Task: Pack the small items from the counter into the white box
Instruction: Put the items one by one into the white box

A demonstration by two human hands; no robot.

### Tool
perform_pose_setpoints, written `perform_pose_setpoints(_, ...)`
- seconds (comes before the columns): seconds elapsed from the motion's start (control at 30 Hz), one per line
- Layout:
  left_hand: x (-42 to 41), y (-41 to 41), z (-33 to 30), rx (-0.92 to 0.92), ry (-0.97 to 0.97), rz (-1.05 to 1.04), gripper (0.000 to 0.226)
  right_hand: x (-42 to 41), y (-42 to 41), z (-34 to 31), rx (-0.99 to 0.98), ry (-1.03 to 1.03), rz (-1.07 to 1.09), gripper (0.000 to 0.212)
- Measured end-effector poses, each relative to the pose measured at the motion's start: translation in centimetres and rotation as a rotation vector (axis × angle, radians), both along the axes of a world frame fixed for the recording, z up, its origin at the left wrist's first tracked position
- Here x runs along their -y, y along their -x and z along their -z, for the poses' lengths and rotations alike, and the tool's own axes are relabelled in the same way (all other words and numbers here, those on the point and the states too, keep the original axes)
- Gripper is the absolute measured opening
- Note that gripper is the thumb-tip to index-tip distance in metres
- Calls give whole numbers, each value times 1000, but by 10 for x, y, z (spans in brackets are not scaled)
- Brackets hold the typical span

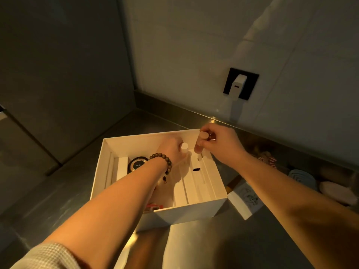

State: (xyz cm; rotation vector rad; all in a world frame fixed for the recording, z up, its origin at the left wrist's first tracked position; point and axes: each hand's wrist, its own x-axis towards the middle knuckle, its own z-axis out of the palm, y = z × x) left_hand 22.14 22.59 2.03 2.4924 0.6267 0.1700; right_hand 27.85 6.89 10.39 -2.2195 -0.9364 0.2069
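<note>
step: placing bottles in box (194,209) | left hand (171,148) inside box, grips small bottle (184,147) | right hand (219,140) pinches second bottle (200,142) at far rim | hands near, apart | next, judged: lower both upright into free slots

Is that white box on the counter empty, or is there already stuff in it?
Not empty. The white box already holds a round black item and long white pieces; both hands are lowering small bottles inside.
</note>
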Motion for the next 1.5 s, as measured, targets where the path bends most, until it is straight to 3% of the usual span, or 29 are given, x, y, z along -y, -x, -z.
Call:
perform_pose_setpoints(0.3,-2,-4,12,-37,-12,-13,13,-9,4,9,40,60,-60,24)
perform_pose_setpoints(0.43,-14,4,2,-67,-22,10,19,-18,13,13,107,174,-92,20)
perform_pose_setpoints(0.53,-23,19,-3,-45,8,-35,12,-24,22,21,83,276,-101,12)
perform_pose_setpoints(0.6,-29,29,-8,-20,13,-59,20,-30,27,27,28,315,-110,9)
perform_pose_setpoints(0.7,-33,43,-19,10,-1,-57,35,-41,28,33,102,377,-75,15)
perform_pose_setpoints(0.87,-30,61,-26,23,-25,-32,47,-56,26,55,-80,390,88,13)
perform_pose_setpoints(1.03,-27,73,-28,20,-69,-14,57,-54,36,65,-231,269,251,28)
perform_pose_setpoints(1.2,-20,84,-29,18,-66,-27,60,-60,35,47,-198,421,209,20)
perform_pose_setpoints(1.27,-15,88,-32,3,-71,-25,60,-55,31,23,-78,523,113,35)
perform_pose_setpoints(1.4,-3,92,-39,-21,-125,15,59,7,1,-9,152,181,11,20)
perform_pose_setpoints(1.5,12,90,-45,-26,-194,32,59,71,-31,1,118,242,83,15)
